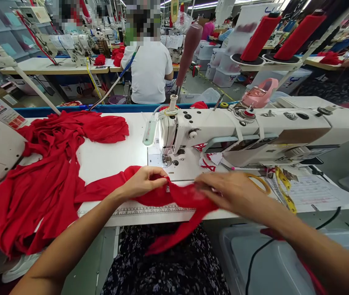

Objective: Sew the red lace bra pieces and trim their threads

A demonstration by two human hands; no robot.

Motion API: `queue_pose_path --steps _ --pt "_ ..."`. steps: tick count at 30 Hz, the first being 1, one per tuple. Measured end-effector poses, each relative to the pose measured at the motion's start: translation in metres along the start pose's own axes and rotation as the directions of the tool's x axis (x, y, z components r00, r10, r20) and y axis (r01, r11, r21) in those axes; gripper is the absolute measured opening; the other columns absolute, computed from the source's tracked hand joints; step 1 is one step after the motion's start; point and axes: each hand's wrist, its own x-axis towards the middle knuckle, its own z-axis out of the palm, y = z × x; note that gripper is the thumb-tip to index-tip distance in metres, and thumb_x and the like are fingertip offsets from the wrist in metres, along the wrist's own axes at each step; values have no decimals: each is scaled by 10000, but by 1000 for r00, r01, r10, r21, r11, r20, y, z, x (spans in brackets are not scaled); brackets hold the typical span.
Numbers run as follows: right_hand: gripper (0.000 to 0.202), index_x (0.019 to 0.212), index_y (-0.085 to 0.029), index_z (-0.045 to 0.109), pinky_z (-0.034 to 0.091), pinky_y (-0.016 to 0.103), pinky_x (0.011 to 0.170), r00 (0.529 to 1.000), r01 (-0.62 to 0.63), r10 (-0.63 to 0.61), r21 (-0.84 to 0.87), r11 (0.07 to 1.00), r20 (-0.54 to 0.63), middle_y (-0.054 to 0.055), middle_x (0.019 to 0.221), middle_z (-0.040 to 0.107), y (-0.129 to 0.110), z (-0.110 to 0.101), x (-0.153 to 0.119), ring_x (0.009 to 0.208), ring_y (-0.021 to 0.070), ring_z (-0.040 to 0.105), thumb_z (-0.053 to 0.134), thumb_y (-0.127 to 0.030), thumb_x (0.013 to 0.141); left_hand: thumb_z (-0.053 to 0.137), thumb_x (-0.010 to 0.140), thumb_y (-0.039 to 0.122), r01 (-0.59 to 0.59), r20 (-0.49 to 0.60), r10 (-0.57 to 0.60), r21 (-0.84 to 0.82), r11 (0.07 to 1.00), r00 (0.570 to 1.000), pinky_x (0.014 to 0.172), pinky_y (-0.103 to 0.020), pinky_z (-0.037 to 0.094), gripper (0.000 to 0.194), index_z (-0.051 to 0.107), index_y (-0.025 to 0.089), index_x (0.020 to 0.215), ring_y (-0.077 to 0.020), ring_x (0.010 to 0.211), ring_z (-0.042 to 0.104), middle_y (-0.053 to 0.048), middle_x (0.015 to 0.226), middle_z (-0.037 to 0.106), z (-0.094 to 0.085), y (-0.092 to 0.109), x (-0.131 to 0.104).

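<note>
Holds a long red cloth strip, pinched in the left hand and gripped in the blurred right hand, at the front edge of the white worktop. Beyond, has a white metal sewing machine, then a white-shirted person.

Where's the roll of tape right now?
Head view, right side: the tape roll lies on the table just beyond the right hand, left of the yellow measuring tape.
</note>
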Motion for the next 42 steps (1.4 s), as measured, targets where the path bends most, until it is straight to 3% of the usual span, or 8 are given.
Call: queue_pose_path --steps 2,4,6,9,13,18,31,42 --pt "288 947 -186 669 217 295 480 989 -92 41 -367 926 -144 46 783 686 19 4 5 533 133 514 410 -65 916 683 834 385 145 13 -145 -120 982 989 531 -207 350 220 700 170 789 -100 570 495 -9 675 613 -1 3 0" --pt "395 1115 -178 666 177 312 473 956 -219 81 -497 840 -283 77 881 724 30 20 8 516 135 524 404 -3 877 724 791 417 211 -16 -220 -219 953 975 504 -202 311 263 680 161 754 -85 535 453 9 638 579 1 0 1" --pt "418 1247 -167 618 227 299 476 911 -280 90 -443 852 -402 98 981 735 29 43 8 567 141 576 448 -38 888 749 763 429 198 -80 -225 -260 945 971 519 -203 320 290 670 153 724 -84 555 459 10 650 582 3 -6 2" --pt "283 1202 -161 624 405 253 604 868 -187 132 -70 980 -478 80 974 733 7 77 3 773 158 656 510 -166 943 766 748 420 166 -102 -198 -261 951 975 566 -210 356 285 677 150 753 -93 607 497 2 708 617 4 -17 5" --pt "201 942 -204 632 417 247 622 913 -246 362 456 855 -186 -8 738 652 -27 94 6 642 124 563 535 -377 970 748 774 386 179 -15 -187 -225 958 982 683 -236 424 264 689 143 859 -119 723 562 -22 817 660 2 -24 6" --pt "329 904 -229 537 331 258 582 901 -399 416 618 677 127 -41 688 555 -48 81 13 619 124 475 393 -505 1010 730 797 394 208 -10 -215 -200 957 977 689 -242 433 265 675 143 862 -117 737 559 -18 825 656 1 -24 5" --pt "342 791 -235 432 253 271 545 853 -438 510 689 577 114 -62 642 428 -53 96 18 580 117 354 382 -490 1012 809 724 403 237 4 -255 -378 895 967 695 -235 449 327 689 129 857 -105 737 582 -20 831 674 4 -11 -1" --pt "309 817 -232 457 256 257 531 833 -454 550 648 612 65 -68 622 463 -57 97 15 549 108 380 400 -469 1006 772 770 364 202 -18 -222 -344 917 975 733 -239 472 258 696 140 872 -113 776 603 -26 861 688 7 -15 -3"
